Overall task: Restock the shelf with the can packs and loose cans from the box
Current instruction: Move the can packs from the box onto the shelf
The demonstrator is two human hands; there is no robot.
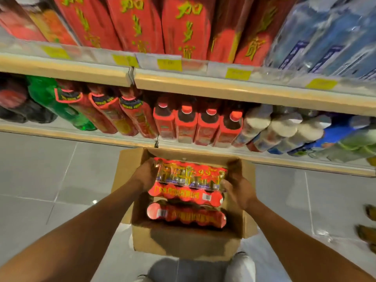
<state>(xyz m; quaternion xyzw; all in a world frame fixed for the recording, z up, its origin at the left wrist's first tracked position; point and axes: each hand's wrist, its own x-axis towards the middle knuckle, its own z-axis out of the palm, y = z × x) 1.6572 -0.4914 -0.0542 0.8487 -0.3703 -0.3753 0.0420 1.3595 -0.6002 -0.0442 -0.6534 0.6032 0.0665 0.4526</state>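
Sitting at six o'clock in the view, just past a grey trouser leg (162, 269) and a white shoe (242, 265), an open cardboard box (183, 243) holds three shrink-wrapped can packs lying across it. The nearest pack (185, 215) lies at the six o'clock end, the middle pack (183, 195) just beyond it. The far can pack (189, 174) sits at the twelve o'clock end and overlaps the middle one.

The left hand (145, 176) has its grip closed round the far pack's nine o'clock end. The right hand (238, 190) has its fingers curled on the three o'clock end, so the pack is held between both hands. Whether it is clear of the box bottom cannot be told.

That pack is red with gold lettering and a starburst price mark under glossy film. The two below it show red can sides and white barcode labels.

The box stands on a grey tiled floor (50, 169), hard against the base of a shelf unit. At twelve o'clock from the box, the lower shelf (81, 137) carries red-labelled bottles (186, 123), with a green bottle (50, 100) toward ten o'clock and white-capped bottles (284, 127) toward two o'clock. The upper shelf (203, 84) bears yellow price tags (169, 64) on its edge. Above it stand tall red cartons (183, 27) with gold characters, and wrapped water bottles (325, 37) at one o'clock.
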